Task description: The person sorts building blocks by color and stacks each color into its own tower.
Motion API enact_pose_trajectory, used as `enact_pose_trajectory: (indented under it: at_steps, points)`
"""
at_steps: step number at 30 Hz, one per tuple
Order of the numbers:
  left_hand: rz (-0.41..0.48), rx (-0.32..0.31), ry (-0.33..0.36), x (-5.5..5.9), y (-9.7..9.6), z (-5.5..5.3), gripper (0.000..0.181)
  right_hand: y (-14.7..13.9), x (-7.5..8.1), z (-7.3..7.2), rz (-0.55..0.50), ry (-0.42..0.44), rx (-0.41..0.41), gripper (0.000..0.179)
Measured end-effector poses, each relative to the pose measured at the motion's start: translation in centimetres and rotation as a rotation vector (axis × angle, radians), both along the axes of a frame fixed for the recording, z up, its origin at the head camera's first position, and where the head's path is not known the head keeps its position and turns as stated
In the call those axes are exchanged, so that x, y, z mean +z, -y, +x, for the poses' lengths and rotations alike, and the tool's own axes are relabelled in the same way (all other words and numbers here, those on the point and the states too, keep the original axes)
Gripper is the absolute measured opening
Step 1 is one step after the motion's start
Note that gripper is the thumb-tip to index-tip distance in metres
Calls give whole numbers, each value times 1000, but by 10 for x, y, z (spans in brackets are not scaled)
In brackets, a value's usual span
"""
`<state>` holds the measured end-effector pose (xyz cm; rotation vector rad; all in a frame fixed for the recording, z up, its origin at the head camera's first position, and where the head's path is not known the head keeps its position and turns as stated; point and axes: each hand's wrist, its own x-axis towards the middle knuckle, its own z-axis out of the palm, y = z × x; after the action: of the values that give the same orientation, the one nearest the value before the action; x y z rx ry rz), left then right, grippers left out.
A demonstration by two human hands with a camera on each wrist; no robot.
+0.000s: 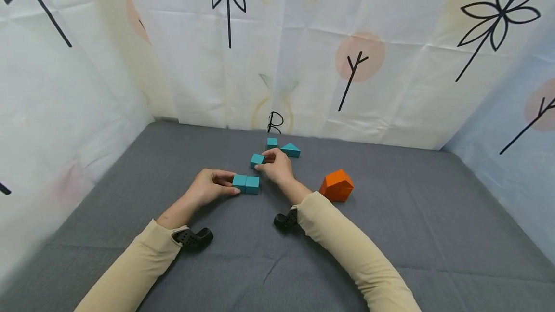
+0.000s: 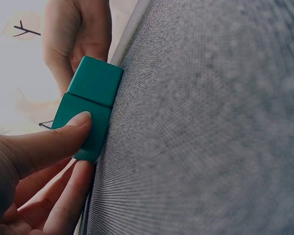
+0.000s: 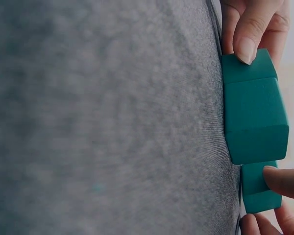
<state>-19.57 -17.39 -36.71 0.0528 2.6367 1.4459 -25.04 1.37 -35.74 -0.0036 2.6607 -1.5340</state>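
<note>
Steady the left cube with the left hand, closed around it to block width in a thumb-and-finger pinch. Press lightly, to leave the right cube flush against it at 3 o'clock. Find the held block just off this pair at 1 o'clock, pinched likewise by the right hand; hard to judge whether lifted or resting on the cloth. Probably needs lining up, so turn it square before closing the gap. Avoid bumping the far cube at 1 o'clock beyond it and the triangle at 2. Leave the orange block alone, well apart from the pair at 3 o'clock.
</note>
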Motion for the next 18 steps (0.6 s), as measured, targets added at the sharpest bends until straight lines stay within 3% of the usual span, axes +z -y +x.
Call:
enact_pose_trajectory:
  at_steps: [18]
  points:
    - [31, -13, -1, -2, 2, 0, 45, -12, 5, 15, -110, -13, 122, 36]
